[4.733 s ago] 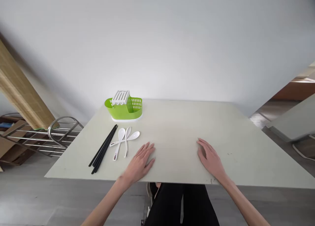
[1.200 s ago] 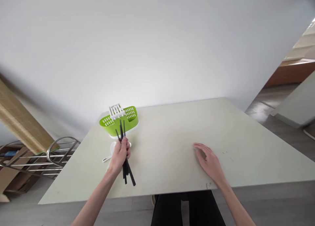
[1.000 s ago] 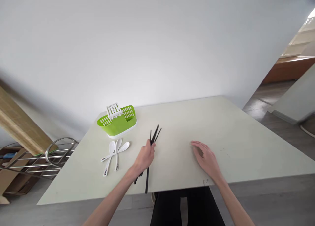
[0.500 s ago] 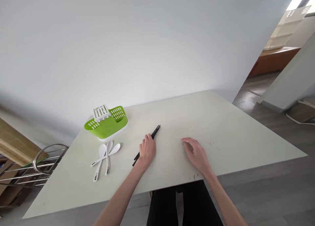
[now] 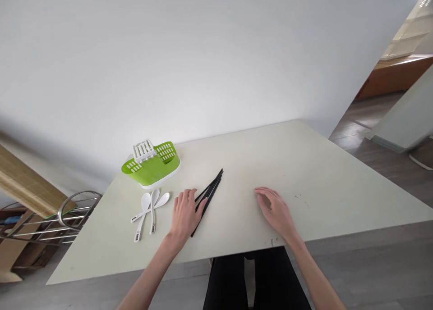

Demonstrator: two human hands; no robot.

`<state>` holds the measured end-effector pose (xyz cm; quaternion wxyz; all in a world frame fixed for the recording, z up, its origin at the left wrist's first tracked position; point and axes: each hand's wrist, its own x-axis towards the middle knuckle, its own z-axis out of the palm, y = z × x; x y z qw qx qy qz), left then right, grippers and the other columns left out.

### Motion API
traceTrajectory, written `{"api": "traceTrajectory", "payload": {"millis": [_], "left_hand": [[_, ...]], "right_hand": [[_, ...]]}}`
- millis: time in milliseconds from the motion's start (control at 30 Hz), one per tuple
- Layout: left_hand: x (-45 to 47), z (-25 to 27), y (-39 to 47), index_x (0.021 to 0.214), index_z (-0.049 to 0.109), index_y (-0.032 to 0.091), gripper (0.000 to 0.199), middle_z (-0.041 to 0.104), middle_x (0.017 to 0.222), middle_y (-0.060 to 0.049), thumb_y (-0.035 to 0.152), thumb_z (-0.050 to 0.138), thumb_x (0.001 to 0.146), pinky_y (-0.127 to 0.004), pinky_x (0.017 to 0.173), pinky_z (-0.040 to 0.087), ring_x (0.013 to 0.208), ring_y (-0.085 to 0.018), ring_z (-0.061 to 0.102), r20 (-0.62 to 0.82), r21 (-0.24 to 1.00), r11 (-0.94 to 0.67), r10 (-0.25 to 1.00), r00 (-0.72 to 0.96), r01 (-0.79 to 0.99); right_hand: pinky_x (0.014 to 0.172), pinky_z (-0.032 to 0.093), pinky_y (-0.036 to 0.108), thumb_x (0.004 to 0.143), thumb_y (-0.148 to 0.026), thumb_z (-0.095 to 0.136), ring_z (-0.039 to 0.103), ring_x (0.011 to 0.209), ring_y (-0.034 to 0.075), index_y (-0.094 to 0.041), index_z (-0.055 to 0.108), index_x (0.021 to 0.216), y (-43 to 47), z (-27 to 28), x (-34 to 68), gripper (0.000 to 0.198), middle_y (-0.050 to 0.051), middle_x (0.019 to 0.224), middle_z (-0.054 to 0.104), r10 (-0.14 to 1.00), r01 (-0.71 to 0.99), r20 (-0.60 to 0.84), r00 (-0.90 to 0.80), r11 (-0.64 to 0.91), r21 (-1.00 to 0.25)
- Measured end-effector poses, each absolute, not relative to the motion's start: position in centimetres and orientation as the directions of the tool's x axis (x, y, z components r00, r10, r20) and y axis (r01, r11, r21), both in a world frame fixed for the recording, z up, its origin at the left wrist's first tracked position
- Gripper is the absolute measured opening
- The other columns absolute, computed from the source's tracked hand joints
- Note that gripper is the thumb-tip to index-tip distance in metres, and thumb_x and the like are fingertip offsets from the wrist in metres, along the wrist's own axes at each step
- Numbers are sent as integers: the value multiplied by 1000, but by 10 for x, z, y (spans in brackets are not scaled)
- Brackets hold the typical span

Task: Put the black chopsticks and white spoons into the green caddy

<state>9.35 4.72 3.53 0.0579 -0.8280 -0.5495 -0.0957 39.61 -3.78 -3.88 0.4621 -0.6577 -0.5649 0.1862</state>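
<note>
Several black chopsticks point(image 5: 213, 188) lie in a loose, slanting fan on the table. My left hand point(image 5: 185, 214) is at their left side, thumb and fingers apart, with the thumb over the lower part of the sticks; it hides some of them. To the right, my right hand point(image 5: 275, 211) rests on its side on the tabletop, open and gently curved, holding nothing. Three white spoons point(image 5: 153, 211) with dark marks on their handles lie crossed left of my left hand. Behind them stands a green utensil holder point(image 5: 157, 168) with slotted walls, a white base and a white slatted piece on top.
The pale table point(image 5: 257, 157) stands against a plain wall point(image 5: 216, 66). Left of it is a metal rack point(image 5: 67, 220) with a bamboo-coloured board point(image 5: 30, 184). Small dark marks show on the tabletop near my right hand. My legs are under the front edge.
My left hand has loosened its grip on the chopsticks and shifted left, and the sticks have spread apart on the table. My right hand stays in place. The view has turned slightly.
</note>
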Motion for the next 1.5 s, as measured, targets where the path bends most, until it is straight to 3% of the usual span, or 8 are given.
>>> {"api": "traceTrajectory", "payload": {"millis": [133,233,367,467,800,1033,1233,1500], "left_hand": [[22,44,43,132,59,16,50,60,130,-20,53,43,103,-51,106,41,122,-37,55,319,53,-176,936,151,983],[-25,47,44,144,51,8,76,53,139,-27,66,47,96,-55,110,37,131,-42,48,332,10,32,943,-33,999],[-60,44,49,146,47,-1,104,52,143,-32,82,50,83,-59,117,26,138,-46,44,187,-93,109,978,-90,990],[-67,43,57,130,60,1,90,60,134,-32,79,46,87,-60,115,27,130,-46,53,81,-181,146,988,-133,973],[-56,46,60,106,64,10,38,70,106,-25,24,29,104,-48,91,50,100,-36,72,-100,-330,-116,991,87,937],[-4,68,42,111,52,16,38,70,107,-16,34,18,112,-39,74,52,92,-32,75,-169,-214,-129,981,94,968],[121,70,24,115,52,16,34,71,98,-13,31,22,112,-38,71,53,90,-31,76,-198,-56,-350,922,333,935],[205,40,19,114,64,12,38,70,101,-18,-1,31,98,-33,68,55,91,-28,75,-131,-119,-449,891,435,885]], "right_hand": [[104,55,54,105,-49,44,59,133,32,-30,71,123,-41,-40,395,38,8,138,70,926,569,237,295,29,-821],[101,56,51,105,-49,43,59,134,31,-30,71,123,-43,-41,395,39,7,140,69,929,577,228,292,19,-817],[98,57,48,105,-50,43,58,135,31,-30,71,125,-44,-43,395,40,7,140,69,930,582,221,295,9,-813],[98,57,47,105,-51,43,59,134,30,-30,71,124,-45,-44,396,40,7,141,68,930,586,221,294,7,-810],[94,58,45,105,-49,44,60,133,30,-30,72,122,-46,-44,395,39,7,139,69,925,594,236,299,13,-804],[96,58,47,104,-49,45,60,133,30,-29,73,122,-41,-46,395,38,7,137,70,922,575,242,302,26,-818],[100,56,50,103,-45,45,60,131,30,-28,73,120,-38,-43,395,37,8,135,71,919,554,248,306,40,-831],[109,50,51,103,-40,46,64,126,29,-25,71,120,-34,-39,395,34,10,129,73,896,553,294,333,68,-831]]}}
